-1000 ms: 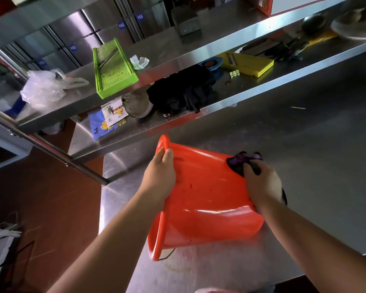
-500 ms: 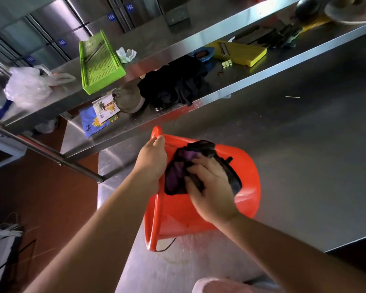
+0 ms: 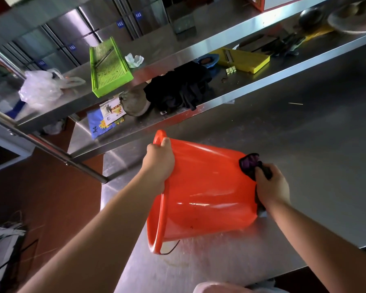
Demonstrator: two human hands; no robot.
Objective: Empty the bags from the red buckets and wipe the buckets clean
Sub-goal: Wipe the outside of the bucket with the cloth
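red plastic, the bucket lies tipped on its side on the steel surface, its open mouth facing left toward the surface's edge and its base pointing right. its thin wire handle hangs loose under the lower rim. my left hand grips the upper rim, fingers curled over the lip — the thumb side is hidden from me. my right hand grips a dark purple cloth, bunched in my curled fingers and pressed against the bucket's wall right by its base. part of the cloth trails down behind the base, out of sight. light glares in streaks along the bucket's side, and a few dark specks show low on the wall.

just beyond the bucket runs a low steel shelf carrying a heap of black fabric, a greyish cap-like thing beside it, some printed packets further left, and a yellow slicer board further right. on the higher shelf above sit a green slicer tray, a crumpled white bit near it and a clear plastic bag at the left end. brown floor shows to the left of the surface — some cables lie there in the corner.
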